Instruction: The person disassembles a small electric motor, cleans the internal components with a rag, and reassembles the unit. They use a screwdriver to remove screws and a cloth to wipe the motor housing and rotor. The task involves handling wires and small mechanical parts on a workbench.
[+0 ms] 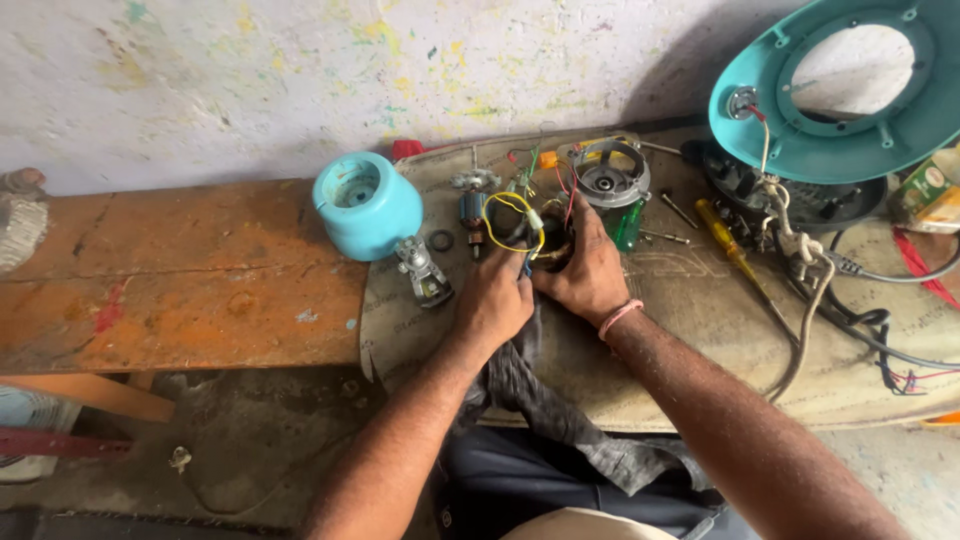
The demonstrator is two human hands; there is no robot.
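Dark wound coil [548, 245] (yellow wire [512, 205] looped)

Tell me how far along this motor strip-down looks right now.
Done: the teal housing is off and stands apart, and the rotor, a round motor plate and small parts lie loose on the mat. In hand: the left hand and right hand grip a wired motor part with a yellow wire loop. Left: nothing is back together; the screwdriver lies unused.

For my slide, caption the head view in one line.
Both hands, left and right, grip a wired motor part on a worn mat, beside a teal housing and yellow screwdriver.
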